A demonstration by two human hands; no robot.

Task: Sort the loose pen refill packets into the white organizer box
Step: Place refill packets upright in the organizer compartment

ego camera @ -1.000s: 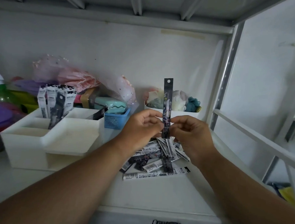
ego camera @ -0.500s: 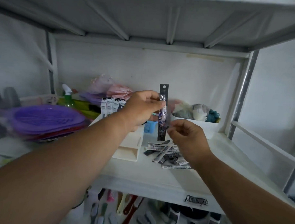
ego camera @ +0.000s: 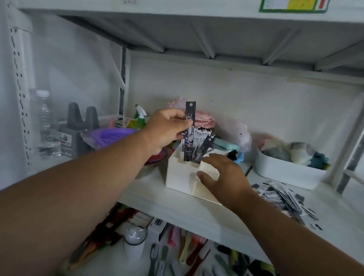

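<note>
My left hand (ego camera: 167, 129) pinches a long black pen refill packet (ego camera: 188, 134) upright, its lower end down in the back-left compartment of the white organizer box (ego camera: 178, 177). Several other packets (ego camera: 203, 143) stand in that same compartment. My right hand (ego camera: 225, 177) hovers over the front right of the box with fingers spread and holds nothing. A loose pile of refill packets (ego camera: 282, 196) lies on the shelf to the right of the box.
A white bin of soft items (ego camera: 288, 173) stands behind the pile. Purple plates (ego camera: 112, 134), a spray bottle (ego camera: 140, 117), a grey holder (ego camera: 77, 133) and a water bottle (ego camera: 44, 119) sit to the left. Brushes and combs (ego camera: 171, 258) fill the lower shelf.
My left hand carried the packet left to the organizer and lowered its end into the compartment. My right hand let go of it and now hovers over the box. The view swung left.
</note>
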